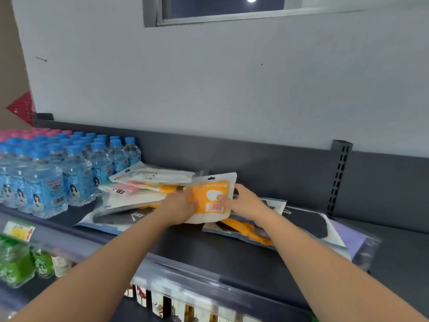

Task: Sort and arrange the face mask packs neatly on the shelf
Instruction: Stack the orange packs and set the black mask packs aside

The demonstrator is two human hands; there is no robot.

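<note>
Your left hand point(182, 204) and right hand point(245, 202) each grip one side of the orange-and-white face mask pack point(212, 194), thumbs curled over its front. You hold it tilted over the dark shelf point(209, 254), between a messy pile of packs point(144, 189) beside the blue-capped water bottles point(46, 175) and the flat packs point(308, 226) on the right.

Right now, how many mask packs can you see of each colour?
Orange packs: 3
White packs: 2
Black packs: 2
Pink packs: 1
Purple packs: 1
Total: 9 showing; the piles may hide more.
</note>
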